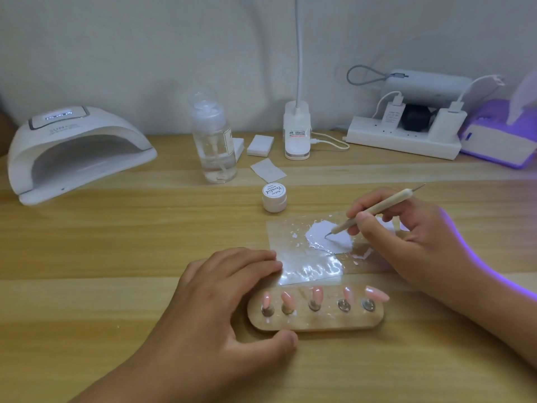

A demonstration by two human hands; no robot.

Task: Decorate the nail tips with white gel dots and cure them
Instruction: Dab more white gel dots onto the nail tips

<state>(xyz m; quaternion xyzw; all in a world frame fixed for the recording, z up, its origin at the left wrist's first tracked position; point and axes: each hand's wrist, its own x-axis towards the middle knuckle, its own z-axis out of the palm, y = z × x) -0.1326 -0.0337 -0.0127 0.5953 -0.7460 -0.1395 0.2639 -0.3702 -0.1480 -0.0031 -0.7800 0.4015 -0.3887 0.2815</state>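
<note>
Head view: pinching tool (377,209) in right hand (406,242), tip seemingly touching gel (328,237) on film (308,269), desk (116,257) centre; resting relaxed left hand (220,301) against holder (319,322) of tips (316,292), toward near edge.

The purple device (499,141) is cut off by the right edge, and the white lamp neck (297,39) runs out through the top. At upper left, the curing lamp (78,152) display is too blurred to read. The right hand (406,237) covers the right side of the clear film (305,269) and part of the dotting tool (389,203). Between the chargers (449,123), a dark round object (417,117) is half hidden.
</note>
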